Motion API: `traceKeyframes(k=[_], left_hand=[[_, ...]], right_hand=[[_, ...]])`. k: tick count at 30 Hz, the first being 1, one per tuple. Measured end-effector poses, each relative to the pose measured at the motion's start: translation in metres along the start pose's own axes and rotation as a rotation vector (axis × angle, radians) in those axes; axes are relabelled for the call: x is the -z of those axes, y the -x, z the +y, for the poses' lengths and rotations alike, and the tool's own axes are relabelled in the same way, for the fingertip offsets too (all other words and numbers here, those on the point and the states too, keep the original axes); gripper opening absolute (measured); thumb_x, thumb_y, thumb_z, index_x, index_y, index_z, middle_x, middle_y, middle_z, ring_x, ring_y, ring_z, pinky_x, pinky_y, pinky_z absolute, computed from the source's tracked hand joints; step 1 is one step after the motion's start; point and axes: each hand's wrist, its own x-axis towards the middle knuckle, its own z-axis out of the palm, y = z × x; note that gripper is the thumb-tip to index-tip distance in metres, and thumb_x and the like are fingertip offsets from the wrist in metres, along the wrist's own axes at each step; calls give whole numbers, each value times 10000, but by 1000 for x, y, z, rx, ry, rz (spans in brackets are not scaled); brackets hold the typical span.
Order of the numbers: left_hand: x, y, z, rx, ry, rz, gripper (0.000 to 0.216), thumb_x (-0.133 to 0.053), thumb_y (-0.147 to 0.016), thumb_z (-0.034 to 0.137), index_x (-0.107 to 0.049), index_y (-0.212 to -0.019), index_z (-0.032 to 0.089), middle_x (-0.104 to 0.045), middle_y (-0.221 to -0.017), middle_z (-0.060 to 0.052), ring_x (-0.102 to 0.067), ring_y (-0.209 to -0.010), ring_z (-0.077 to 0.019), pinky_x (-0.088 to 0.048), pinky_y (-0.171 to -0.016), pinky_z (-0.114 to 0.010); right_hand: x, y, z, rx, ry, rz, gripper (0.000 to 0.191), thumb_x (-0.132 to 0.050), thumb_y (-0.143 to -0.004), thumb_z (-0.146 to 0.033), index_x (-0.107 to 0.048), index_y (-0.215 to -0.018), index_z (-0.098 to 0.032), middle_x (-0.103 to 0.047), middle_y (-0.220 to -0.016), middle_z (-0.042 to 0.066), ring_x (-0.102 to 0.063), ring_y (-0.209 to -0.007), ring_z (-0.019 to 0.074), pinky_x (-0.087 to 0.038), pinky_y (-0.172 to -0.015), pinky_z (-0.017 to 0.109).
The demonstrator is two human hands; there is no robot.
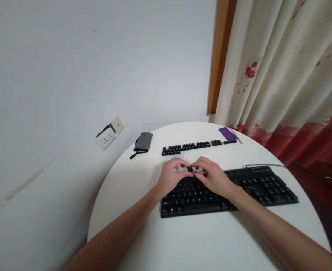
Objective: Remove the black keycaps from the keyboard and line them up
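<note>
A small black keycap (190,169) is pinched between the fingertips of both my hands. My left hand (173,175) grips it from the left and my right hand (212,175) from the right, thumbs and fingers curled towards each other. Both hands are just above the back edge of a black keyboard (202,207), hiding part of its upper rows. Beyond them, loose black keycaps (195,145) stand in a line of small groups across the white table.
The round white table (132,233) meets the wall at the left. A grey pouch (143,142) lies at the back left. At the back right are a purple cloth (227,133) and a thin stick (237,137). The keyboard cable (264,165) runs off right, near the curtain (267,75).
</note>
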Motion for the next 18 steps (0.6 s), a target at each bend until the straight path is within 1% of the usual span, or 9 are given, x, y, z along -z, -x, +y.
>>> traceKeyframes(k=[2, 4, 6, 8, 10, 12, 14, 16, 18], left_hand=[[0, 0, 2, -13, 13, -22, 233, -835, -701, 361, -716, -819, 199, -719, -842, -35, -619, -808, -194, -473, -730, -298], [2, -1, 1, -14, 40, 2, 209, -761, -787, 373, -714, -896, 201, -723, -873, -44, -630, -817, -190, -476, -739, -294], [7, -5, -4, -1, 91, 125, 215, -604, -912, 379, -683, -1005, 202, -713, -870, -44, -632, -798, -173, -479, -741, -284], [16, -11, -15, 15, 150, 322, 262, -461, -983, 375, -639, -1049, 195, -673, -796, -31, -610, -738, -154, -479, -717, -268], [27, -19, -32, 49, 188, 502, 243, -439, -985, 352, -611, -1026, 185, -640, -751, -22, -575, -688, -138, -463, -666, -244], [38, -26, -53, 114, 212, 636, 190, -459, -956, 306, -590, -1014, 180, -605, -695, -4, -537, -625, -125, -436, -611, -224], [47, -32, -74, 181, 225, 709, 169, -453, -930, 275, -582, -973, 173, -584, -656, 6, -503, -580, -117, -399, -562, -211], [51, -35, -90, 212, 229, 731, 167, -453, -914, 271, -583, -938, 167, -566, -625, 13, -477, -548, -115, -366, -527, -208], [53, -36, -100, 237, 235, 743, 178, -450, -906, 277, -588, -909, 164, -562, -611, 15, -459, -523, -113, -342, -502, -210]], right_hand=[[1, 1, -2, 0, 2, 5, 168, -590, -908, -231, -685, -1046, -228, -632, -918, 51, -623, -817, 184, -488, -751, 302], [1, 2, -3, -15, 19, 21, 148, -601, -903, -245, -686, -1022, -230, -631, -896, 44, -620, -794, 178, -483, -724, 290], [-1, 1, -1, -41, 65, 48, 130, -609, -898, -268, -686, -996, -230, -633, -874, 38, -617, -780, 177, -473, -712, 286], [-3, -4, 5, -99, 141, 86, 116, -623, -887, -288, -688, -958, -225, -643, -850, 36, -613, -764, 182, -460, -709, 290], [-7, -13, 13, -192, 235, 94, 115, -641, -867, -300, -694, -928, -218, -661, -825, 38, -610, -743, 191, -443, -698, 295], [-12, -27, 22, -292, 336, 46, 123, -652, -849, -315, -701, -900, -214, -673, -786, 43, -608, -717, 201, -419, -667, 293], [-17, -42, 30, -363, 417, -34, 133, -645, -846, -329, -706, -879, -215, -685, -764, 55, -613, -706, 210, -389, -630, 284], [-24, -57, 37, -411, 468, -93, 140, -639, -843, -330, -712, -874, -215, -706, -797, 75, -630, -740, 223, -371, -618, 280], [-32, -69, 42, -437, 484, -121, 142, -646, -834, -324, -722, -870, -210, -723, -835, 90, -645, -770, 231, -367, -619, 276]])
